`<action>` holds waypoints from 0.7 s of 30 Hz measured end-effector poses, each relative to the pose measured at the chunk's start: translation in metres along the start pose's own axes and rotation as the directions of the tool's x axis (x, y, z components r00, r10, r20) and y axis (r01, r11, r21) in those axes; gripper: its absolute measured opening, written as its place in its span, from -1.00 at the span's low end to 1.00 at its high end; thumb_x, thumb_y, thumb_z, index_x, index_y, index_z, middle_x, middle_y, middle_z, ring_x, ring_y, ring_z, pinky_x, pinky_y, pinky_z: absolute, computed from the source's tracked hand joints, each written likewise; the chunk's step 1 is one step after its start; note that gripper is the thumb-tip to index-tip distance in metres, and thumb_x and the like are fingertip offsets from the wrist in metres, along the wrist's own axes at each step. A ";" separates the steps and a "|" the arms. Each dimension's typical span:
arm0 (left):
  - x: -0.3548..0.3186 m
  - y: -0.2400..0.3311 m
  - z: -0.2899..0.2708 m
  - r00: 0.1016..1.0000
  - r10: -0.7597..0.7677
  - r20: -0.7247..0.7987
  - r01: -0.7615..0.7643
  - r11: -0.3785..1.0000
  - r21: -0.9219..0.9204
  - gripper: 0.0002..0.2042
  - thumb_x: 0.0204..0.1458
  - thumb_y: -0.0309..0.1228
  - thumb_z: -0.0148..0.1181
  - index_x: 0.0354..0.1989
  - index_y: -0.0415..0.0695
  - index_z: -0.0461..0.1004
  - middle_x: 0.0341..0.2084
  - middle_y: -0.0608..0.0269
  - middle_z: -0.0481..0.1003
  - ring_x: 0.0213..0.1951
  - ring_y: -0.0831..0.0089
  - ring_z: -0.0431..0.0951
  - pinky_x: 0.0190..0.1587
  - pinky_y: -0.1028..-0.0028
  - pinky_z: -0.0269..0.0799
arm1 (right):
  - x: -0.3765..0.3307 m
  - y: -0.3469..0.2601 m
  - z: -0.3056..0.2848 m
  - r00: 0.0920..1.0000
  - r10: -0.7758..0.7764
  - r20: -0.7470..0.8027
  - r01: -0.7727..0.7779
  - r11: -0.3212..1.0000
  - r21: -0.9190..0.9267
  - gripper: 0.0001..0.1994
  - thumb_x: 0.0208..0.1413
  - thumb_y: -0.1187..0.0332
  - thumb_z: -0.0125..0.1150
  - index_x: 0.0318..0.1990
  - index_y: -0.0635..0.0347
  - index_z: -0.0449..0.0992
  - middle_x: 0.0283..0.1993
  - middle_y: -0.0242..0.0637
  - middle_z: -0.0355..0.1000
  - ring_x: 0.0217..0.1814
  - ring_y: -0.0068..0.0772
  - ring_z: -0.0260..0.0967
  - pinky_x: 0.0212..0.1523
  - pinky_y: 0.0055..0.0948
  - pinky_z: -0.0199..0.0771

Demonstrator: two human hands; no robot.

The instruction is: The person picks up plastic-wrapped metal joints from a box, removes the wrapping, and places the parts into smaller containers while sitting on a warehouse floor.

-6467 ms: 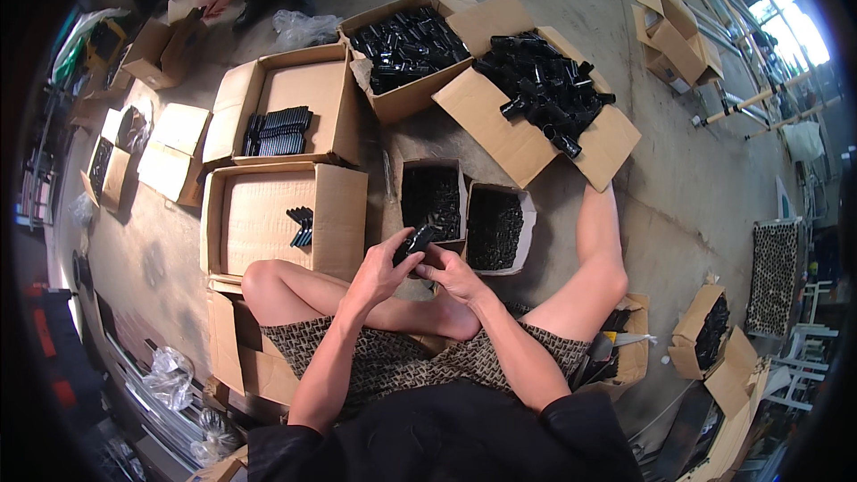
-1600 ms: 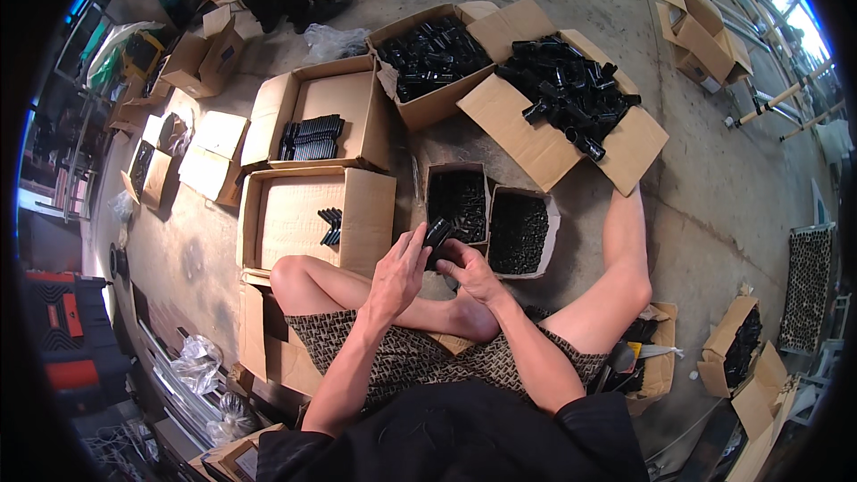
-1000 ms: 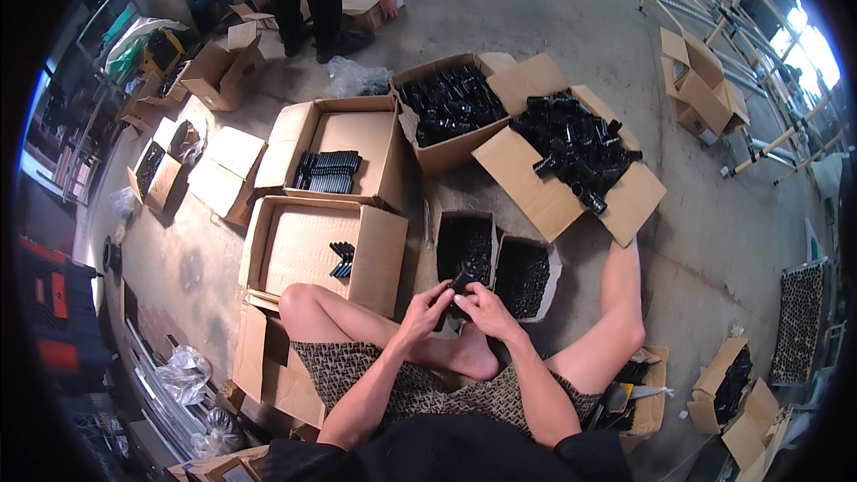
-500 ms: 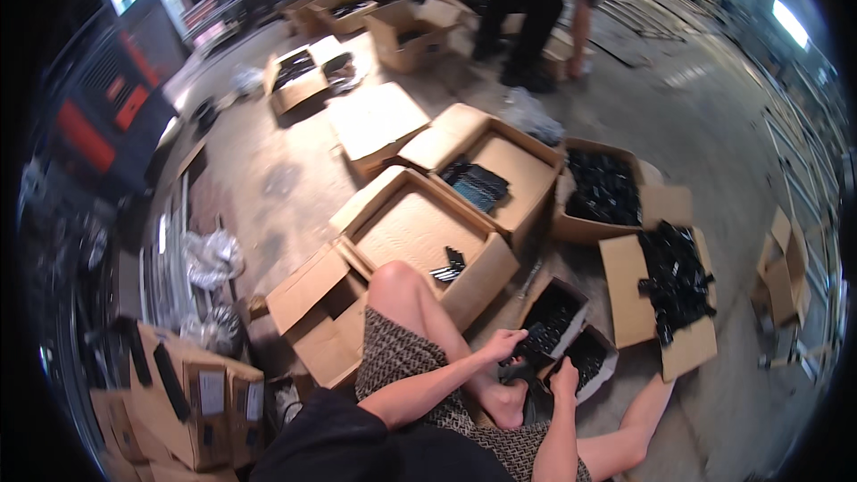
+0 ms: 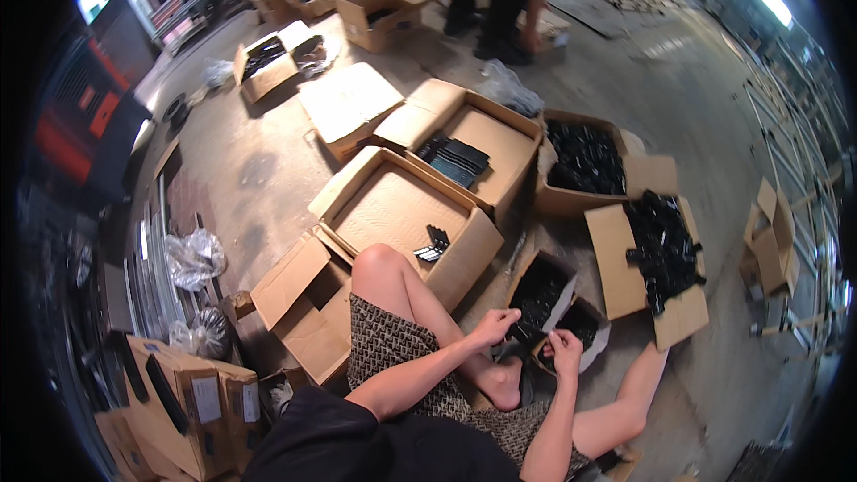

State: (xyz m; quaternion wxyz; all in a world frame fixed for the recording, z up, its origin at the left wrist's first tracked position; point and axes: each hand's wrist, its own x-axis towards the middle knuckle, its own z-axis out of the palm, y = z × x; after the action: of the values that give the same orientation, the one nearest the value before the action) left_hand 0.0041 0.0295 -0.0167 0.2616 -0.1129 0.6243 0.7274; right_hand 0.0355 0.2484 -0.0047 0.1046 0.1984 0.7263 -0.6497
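Observation:
My left hand (image 5: 495,328) grips a dark, flat black piece (image 5: 527,334), its exact kind too small to tell. Close to the piece's other end, my right hand (image 5: 564,353) has its fingers curled in a pinch; whatever lies between them is too small to make out. Just beyond my hands stand two small open cartons side by side. The left carton (image 5: 558,299) and the right carton (image 5: 596,350) both contain small black parts. In the large open carton (image 5: 393,201) by my knee, a few black pieces (image 5: 433,245) lie in one corner.
Behind it, another open carton (image 5: 513,129) holds a row of black pieces (image 5: 455,161). To the right are two boxes heaped with black parts (image 5: 585,159), (image 5: 665,250). A person in dark clothes (image 5: 500,0) bends over at the back. Flattened cardboard (image 5: 170,393) and metal profiles lie left.
My right hand has come up out of the right small carton to beside the black piece in my left hand. The whole view has shifted slightly. The person at the back remains bent over.

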 end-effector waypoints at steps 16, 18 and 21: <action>-0.014 0.028 -0.001 0.996 0.085 0.006 -0.085 0.989 0.120 -0.59 0.31 -0.17 0.03 0.14 -0.23 0.48 -0.59 0.47 0.49 -0.63 0.78 0.32 -0.62 0.68 0.18 | -0.011 -0.036 0.051 0.987 -0.128 0.100 0.092 0.947 0.308 -0.83 0.12 0.49 0.31 -0.17 0.37 0.54 -0.30 -0.26 0.56 -0.33 -0.56 0.51 -0.36 -0.55 0.57; -0.014 0.024 -0.002 0.994 0.110 0.008 -0.110 0.980 0.165 -0.59 0.31 -0.19 0.02 0.15 -0.25 0.46 -0.57 0.45 0.51 -0.61 0.79 0.34 -0.60 0.69 0.18 | -0.008 -0.030 0.056 0.993 -0.079 0.088 0.043 0.936 0.349 -0.83 0.11 0.52 0.29 -0.17 0.41 0.53 -0.30 -0.20 0.56 -0.32 -0.50 0.53 -0.38 -0.49 0.63; -0.013 0.025 -0.001 0.984 0.176 0.017 -0.174 0.955 0.240 -0.58 0.32 -0.22 0.02 0.17 -0.29 0.43 -0.57 0.43 0.51 -0.58 0.79 0.35 -0.59 0.68 0.17 | -0.006 -0.025 0.064 0.998 -0.041 0.049 0.022 0.942 0.336 -0.83 0.09 0.52 0.30 -0.18 0.42 0.54 -0.31 -0.20 0.56 -0.35 -0.52 0.52 -0.49 -0.48 0.62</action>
State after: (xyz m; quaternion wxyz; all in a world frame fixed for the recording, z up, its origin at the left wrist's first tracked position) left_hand 0.0015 0.0231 0.0104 0.2065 -0.0264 0.7158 0.6665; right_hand 0.0236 0.1826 0.0122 0.0789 0.1837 0.6051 -0.7707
